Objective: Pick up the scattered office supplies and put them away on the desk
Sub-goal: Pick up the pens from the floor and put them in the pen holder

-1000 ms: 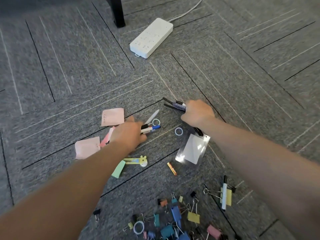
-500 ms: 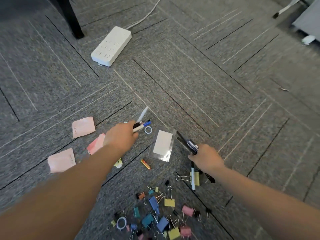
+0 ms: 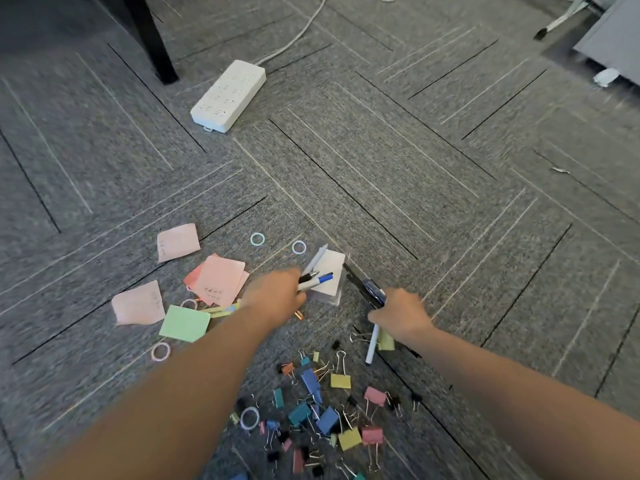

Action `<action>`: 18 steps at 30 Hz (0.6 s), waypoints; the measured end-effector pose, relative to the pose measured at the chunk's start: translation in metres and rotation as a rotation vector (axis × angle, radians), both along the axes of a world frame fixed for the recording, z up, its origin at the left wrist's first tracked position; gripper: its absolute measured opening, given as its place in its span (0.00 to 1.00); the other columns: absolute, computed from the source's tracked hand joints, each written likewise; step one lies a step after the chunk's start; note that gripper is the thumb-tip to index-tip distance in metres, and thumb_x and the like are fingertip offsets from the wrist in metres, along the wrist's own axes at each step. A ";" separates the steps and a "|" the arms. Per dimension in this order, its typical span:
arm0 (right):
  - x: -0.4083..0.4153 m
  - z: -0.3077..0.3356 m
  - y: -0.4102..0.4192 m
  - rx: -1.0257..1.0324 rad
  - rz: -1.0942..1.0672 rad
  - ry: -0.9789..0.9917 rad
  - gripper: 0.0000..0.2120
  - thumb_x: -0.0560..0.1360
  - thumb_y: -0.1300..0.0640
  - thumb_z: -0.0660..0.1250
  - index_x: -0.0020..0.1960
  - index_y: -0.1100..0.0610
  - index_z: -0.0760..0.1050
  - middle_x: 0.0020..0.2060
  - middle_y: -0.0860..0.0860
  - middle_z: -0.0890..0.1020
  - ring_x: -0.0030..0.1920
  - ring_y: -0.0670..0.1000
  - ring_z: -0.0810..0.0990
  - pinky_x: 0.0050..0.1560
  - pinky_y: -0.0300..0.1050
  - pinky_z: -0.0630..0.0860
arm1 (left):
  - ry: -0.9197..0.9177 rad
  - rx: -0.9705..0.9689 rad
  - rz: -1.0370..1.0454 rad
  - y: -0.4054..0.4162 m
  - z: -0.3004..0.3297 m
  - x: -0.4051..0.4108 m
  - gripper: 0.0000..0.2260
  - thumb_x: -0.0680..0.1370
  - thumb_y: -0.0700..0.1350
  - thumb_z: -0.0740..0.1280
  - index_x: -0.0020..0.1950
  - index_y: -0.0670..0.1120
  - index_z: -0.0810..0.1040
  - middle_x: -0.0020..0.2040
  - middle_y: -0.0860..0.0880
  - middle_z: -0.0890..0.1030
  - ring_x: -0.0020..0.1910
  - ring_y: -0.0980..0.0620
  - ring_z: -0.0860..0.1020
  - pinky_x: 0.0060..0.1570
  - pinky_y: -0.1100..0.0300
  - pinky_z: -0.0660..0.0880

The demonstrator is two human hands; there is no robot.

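Note:
Office supplies lie scattered on grey carpet. My left hand (image 3: 275, 296) is closed around a bundle of pens (image 3: 316, 276) whose tips stick out to the upper right, over a clear badge holder (image 3: 331, 276). My right hand (image 3: 401, 315) grips dark pens (image 3: 367, 289) that point up and left, and its fingers rest on a white pen (image 3: 372, 344) lying on the floor. Pink sticky notes (image 3: 218, 280) and a green one (image 3: 184, 323) lie to the left. A heap of coloured binder clips (image 3: 318, 414) sits between my forearms.
A white power strip (image 3: 228, 95) with its cable lies farther off, next to a black furniture leg (image 3: 152, 43). Small rings (image 3: 257, 239) dot the carpet. A small orange cylinder (image 3: 299, 315) peeks out under my left hand. Grey furniture (image 3: 613, 36) stands at the top right.
My right hand has moved from the far middle down to the right, onto the white pen. My left hand, still gripping its pens, now sits over the badge holder. The view has shifted.

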State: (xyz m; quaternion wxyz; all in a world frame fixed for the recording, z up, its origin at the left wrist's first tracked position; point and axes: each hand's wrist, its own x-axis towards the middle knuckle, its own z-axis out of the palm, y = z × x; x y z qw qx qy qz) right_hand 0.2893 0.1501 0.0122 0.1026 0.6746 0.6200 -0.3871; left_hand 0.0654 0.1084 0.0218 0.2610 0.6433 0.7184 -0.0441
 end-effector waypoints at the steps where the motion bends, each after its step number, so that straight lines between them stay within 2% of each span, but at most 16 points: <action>1: -0.002 0.002 0.000 0.020 0.004 0.021 0.09 0.72 0.58 0.68 0.47 0.59 0.68 0.33 0.53 0.77 0.28 0.51 0.73 0.26 0.41 0.69 | 0.020 -0.019 -0.030 -0.003 -0.001 0.001 0.12 0.78 0.50 0.62 0.57 0.46 0.70 0.49 0.43 0.80 0.46 0.42 0.78 0.42 0.50 0.74; 4: -0.013 0.008 0.006 0.028 -0.015 0.081 0.10 0.71 0.57 0.69 0.37 0.59 0.69 0.29 0.53 0.73 0.27 0.52 0.69 0.27 0.43 0.68 | 0.062 -0.031 -0.036 -0.012 -0.003 -0.005 0.14 0.78 0.51 0.62 0.60 0.46 0.68 0.52 0.43 0.79 0.50 0.41 0.78 0.45 0.50 0.74; 7: -0.021 0.015 0.015 0.018 -0.010 0.113 0.09 0.72 0.57 0.68 0.39 0.60 0.71 0.29 0.54 0.71 0.27 0.53 0.69 0.28 0.43 0.68 | 0.095 -0.007 0.036 -0.016 -0.001 -0.025 0.15 0.78 0.51 0.62 0.60 0.45 0.68 0.50 0.44 0.80 0.47 0.42 0.79 0.41 0.51 0.74; 10: -0.030 0.023 0.018 0.057 0.043 0.128 0.15 0.74 0.52 0.69 0.37 0.58 0.67 0.27 0.52 0.70 0.26 0.52 0.68 0.26 0.41 0.65 | 0.152 0.014 0.058 -0.020 0.004 -0.050 0.16 0.79 0.52 0.62 0.61 0.45 0.68 0.49 0.45 0.80 0.45 0.44 0.79 0.37 0.55 0.71; 13: -0.043 0.022 0.020 0.120 0.069 0.118 0.15 0.75 0.51 0.69 0.35 0.56 0.68 0.27 0.51 0.71 0.27 0.51 0.68 0.26 0.41 0.65 | 0.177 0.035 0.116 -0.024 0.010 -0.070 0.15 0.78 0.52 0.62 0.61 0.47 0.68 0.46 0.46 0.78 0.40 0.47 0.74 0.36 0.56 0.69; 16: -0.061 0.021 0.019 0.222 0.135 0.076 0.06 0.74 0.51 0.69 0.44 0.53 0.73 0.29 0.52 0.76 0.29 0.52 0.74 0.27 0.45 0.73 | 0.127 0.050 0.213 -0.034 0.012 -0.081 0.14 0.77 0.52 0.62 0.59 0.46 0.69 0.45 0.45 0.76 0.40 0.46 0.71 0.36 0.55 0.68; 18: -0.074 0.021 0.014 0.248 0.171 0.024 0.08 0.75 0.51 0.69 0.47 0.54 0.73 0.30 0.51 0.76 0.31 0.52 0.77 0.28 0.46 0.74 | 0.064 0.029 0.304 -0.050 0.014 -0.081 0.13 0.77 0.51 0.62 0.56 0.45 0.69 0.44 0.45 0.76 0.40 0.44 0.73 0.36 0.54 0.68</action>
